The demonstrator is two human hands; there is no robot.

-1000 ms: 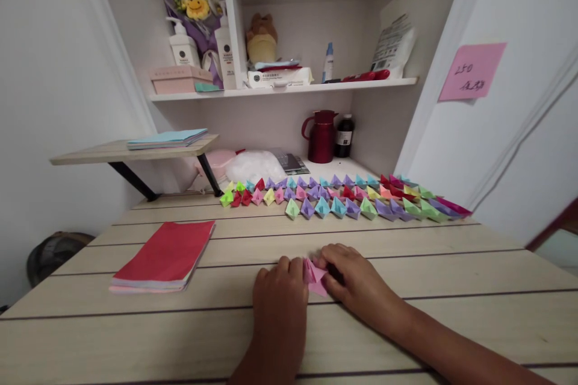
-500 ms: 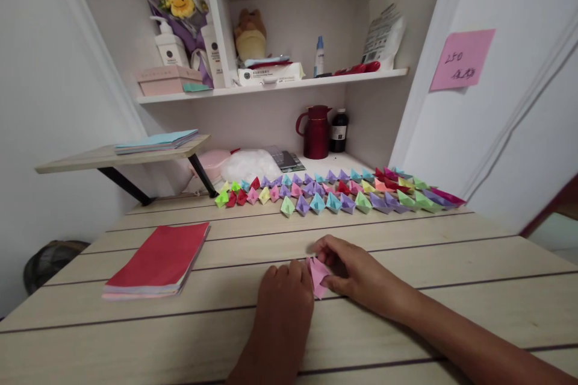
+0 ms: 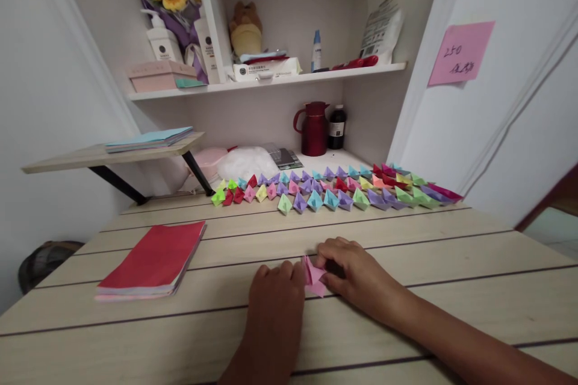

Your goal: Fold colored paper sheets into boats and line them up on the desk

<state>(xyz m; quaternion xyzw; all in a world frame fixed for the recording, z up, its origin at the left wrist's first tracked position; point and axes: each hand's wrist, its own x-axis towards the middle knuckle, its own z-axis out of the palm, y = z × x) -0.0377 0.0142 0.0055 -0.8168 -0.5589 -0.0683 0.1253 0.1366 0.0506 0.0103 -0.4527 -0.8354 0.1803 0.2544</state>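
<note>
The pink paper point(image 3: 315, 279) is sitting on the counter point(image 3: 171, 343) between the two hands, and its flaps are poking out now, where it was looking flatter a moment ago. The left hand point(image 3: 277, 294) is pointing forward, knuckles up, and holding the left edge. The right hand point(image 3: 354, 270) is slanting in, curling its fingers more than before and pinching the right edge.
</note>
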